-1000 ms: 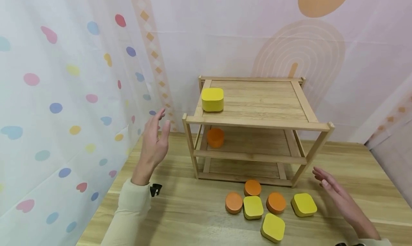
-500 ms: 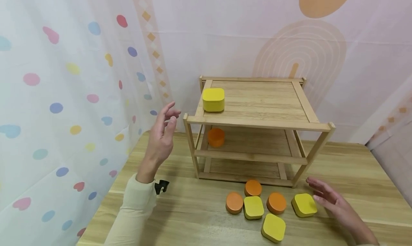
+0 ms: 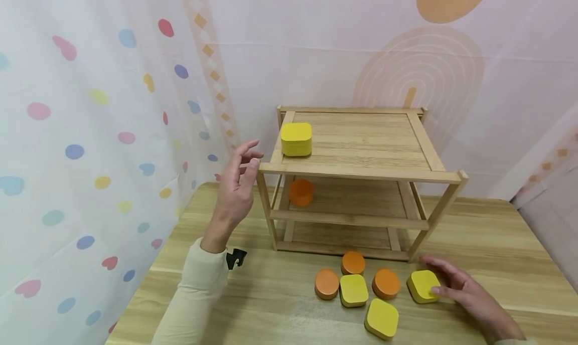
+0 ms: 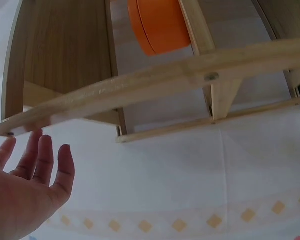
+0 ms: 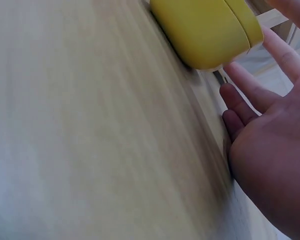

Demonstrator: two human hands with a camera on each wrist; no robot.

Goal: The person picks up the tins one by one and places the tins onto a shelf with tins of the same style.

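Note:
My right hand is at the rightmost yellow rounded-square box on the table. In the head view its thumb overlaps the box's right edge and its fingers reach past the back. The right wrist view shows those fingers spread close to the box, not closed round it; contact is hard to tell. My left hand is raised beside the front left post of the wooden shelf rack, fingers loosely bent and holding nothing. From the left wrist view, its fingertips are at the rack's corner; I cannot tell if they touch.
A yellow box stands on the rack's top left, and an orange round box on the shelf below. In front lie orange round boxes and two more yellow boxes. Patterned curtains hang behind and at left.
My right hand has moved left to the rightmost yellow box. My left hand has shifted right towards the rack's front left post, its fingers bending a little more. The boxes have not moved.

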